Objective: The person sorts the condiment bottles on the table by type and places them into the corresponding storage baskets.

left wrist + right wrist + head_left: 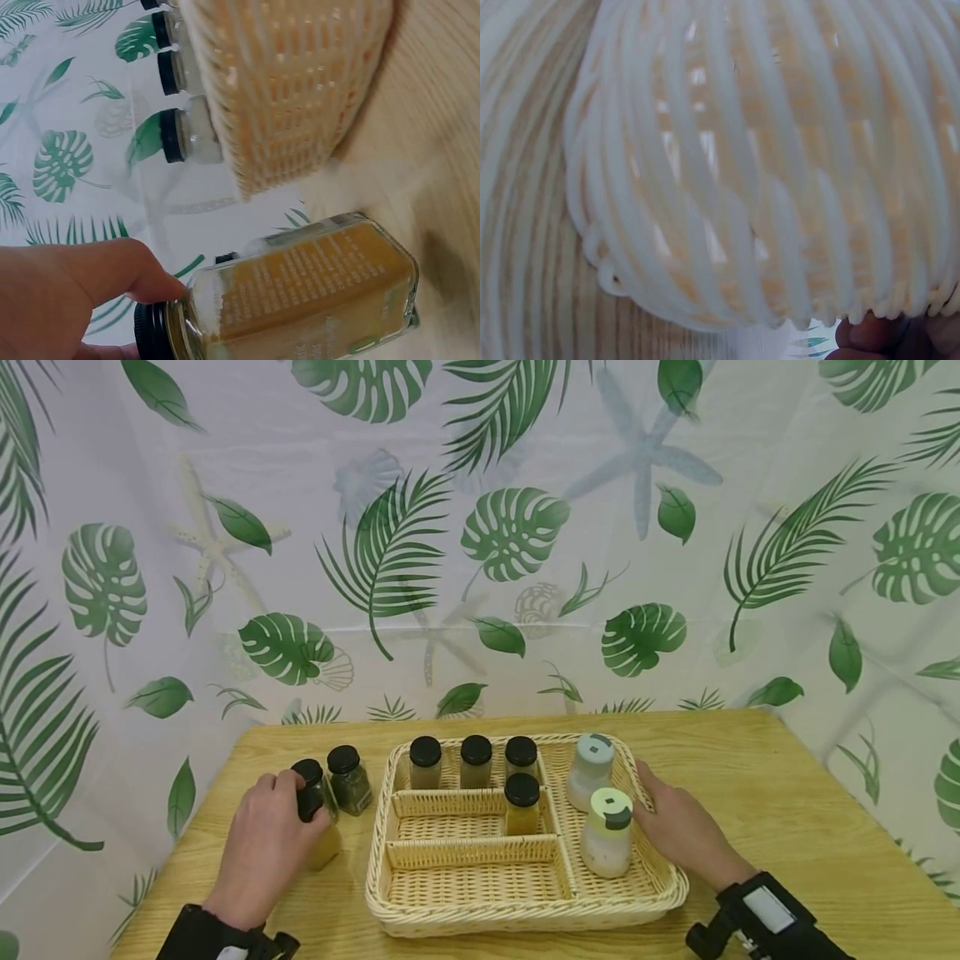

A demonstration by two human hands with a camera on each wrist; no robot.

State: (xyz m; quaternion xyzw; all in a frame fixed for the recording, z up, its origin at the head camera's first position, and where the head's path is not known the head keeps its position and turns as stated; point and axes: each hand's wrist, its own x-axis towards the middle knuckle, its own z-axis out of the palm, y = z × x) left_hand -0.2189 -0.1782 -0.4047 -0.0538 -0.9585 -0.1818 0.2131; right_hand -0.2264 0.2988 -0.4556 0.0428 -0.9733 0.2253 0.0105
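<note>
My left hand (264, 839) pinches the black lid of a square glass spice jar (300, 292) filled with yellow-brown powder, left of a wicker basket (450, 906). In the head view that hand covers part of the jar. Just behind it stand a black-lidded jar (315, 785) and another dark-filled jar (351, 783). My right hand (686, 827) grips the right rim of the divided basket; in the right wrist view only a few fingers (870, 334) show beneath the weave. A yellow-brown jar (522, 810) stands in the basket's middle compartment.
Along the basket's back compartment are three black-lidded jars, one of them a jar (425, 768) at the left. The right compartment holds a blue-lidded shaker (590, 777) and a yellow-lidded shaker (606, 843). A leaf-patterned cloth (480, 660) hangs behind the wooden table (810, 860).
</note>
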